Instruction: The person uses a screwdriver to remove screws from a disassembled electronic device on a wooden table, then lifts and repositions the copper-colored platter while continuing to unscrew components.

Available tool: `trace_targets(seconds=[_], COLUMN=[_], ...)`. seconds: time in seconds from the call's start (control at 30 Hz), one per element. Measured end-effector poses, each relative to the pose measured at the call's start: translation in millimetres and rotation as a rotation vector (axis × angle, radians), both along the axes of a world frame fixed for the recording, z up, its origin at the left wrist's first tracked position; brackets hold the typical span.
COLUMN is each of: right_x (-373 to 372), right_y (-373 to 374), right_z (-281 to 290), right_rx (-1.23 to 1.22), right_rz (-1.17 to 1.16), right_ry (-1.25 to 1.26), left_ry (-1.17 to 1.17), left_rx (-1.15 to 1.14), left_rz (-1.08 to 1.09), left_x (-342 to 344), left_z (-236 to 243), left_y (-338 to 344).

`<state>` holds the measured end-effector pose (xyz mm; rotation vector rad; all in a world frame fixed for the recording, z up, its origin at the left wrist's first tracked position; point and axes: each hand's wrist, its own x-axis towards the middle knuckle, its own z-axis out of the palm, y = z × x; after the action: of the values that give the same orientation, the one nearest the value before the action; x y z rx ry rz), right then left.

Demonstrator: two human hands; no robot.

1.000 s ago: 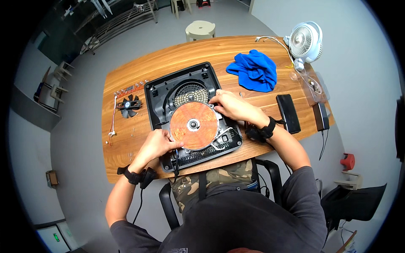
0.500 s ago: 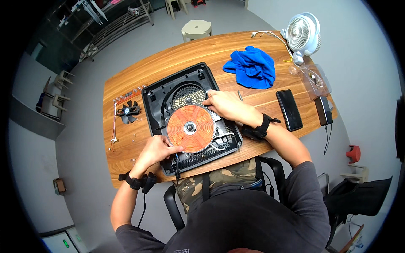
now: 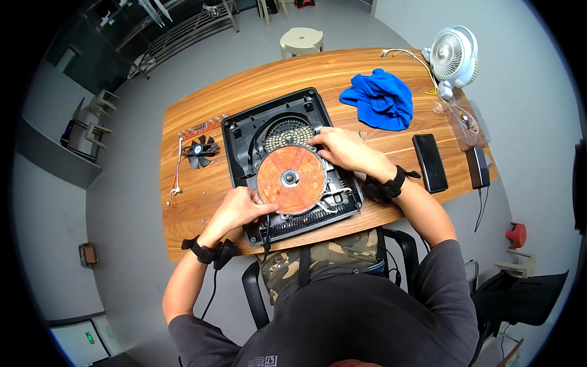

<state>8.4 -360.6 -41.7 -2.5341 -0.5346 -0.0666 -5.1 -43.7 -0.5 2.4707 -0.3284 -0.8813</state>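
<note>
A round copper-wound induction coil point(image 3: 278, 186) lies over the inside of an open black induction cooker housing point(image 3: 239, 119). My left hand point(image 3: 240, 208) grips the coil's lower left rim, its thumb lying on the top and its other fingers hidden beneath the edge. At the upper right rim, my right hand point(image 3: 342, 148) has its fingers bent round the edge, pinching it. White leads point(image 3: 336, 194) run from the coil's lower right side. Beyond the coil, a round vent grille point(image 3: 287, 131) shows in the housing. A black cord point(image 3: 267, 235) hangs at the near edge.
Left of the housing lie a small black fan point(image 3: 200, 150) and a red circuit board strip point(image 3: 203, 126). A blue cloth point(image 3: 380, 101), a black phone point(image 3: 430, 163), a black adapter point(image 3: 477, 167) and a white desk fan point(image 3: 451, 55) are on the right. Small screws are scattered at left.
The whole view has shifted, so the table and everything on it appear farther right. Both hands keep their hold on the coil, which has hardly moved against the housing.
</note>
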Motion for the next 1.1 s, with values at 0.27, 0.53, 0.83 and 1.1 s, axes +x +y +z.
trace_targets(seconds=[0.27, 0.53, 0.83, 1.1], right_x=[-15, -43, -62, -55], right_y=[-1, -8, 26, -6], right_z=[26, 44, 52, 48], right_rx=[0.154, 0.194, 0.025, 0.026], right_rz=[0.004, -0.004, 0.227, -0.067], right_ry=[-0.009, 0.102, 0.053, -0.061], left_ry=[0.023, -0.018, -0.365, -0.616], left_rx=[0.015, -0.181, -0.159, 0.042], left_rz=[-0.027, 0.012, 0.203, 0.248], left_x=[0, 1, 13, 40], left_z=[-3, 12, 6, -40], left_y=[6, 34, 100, 182])
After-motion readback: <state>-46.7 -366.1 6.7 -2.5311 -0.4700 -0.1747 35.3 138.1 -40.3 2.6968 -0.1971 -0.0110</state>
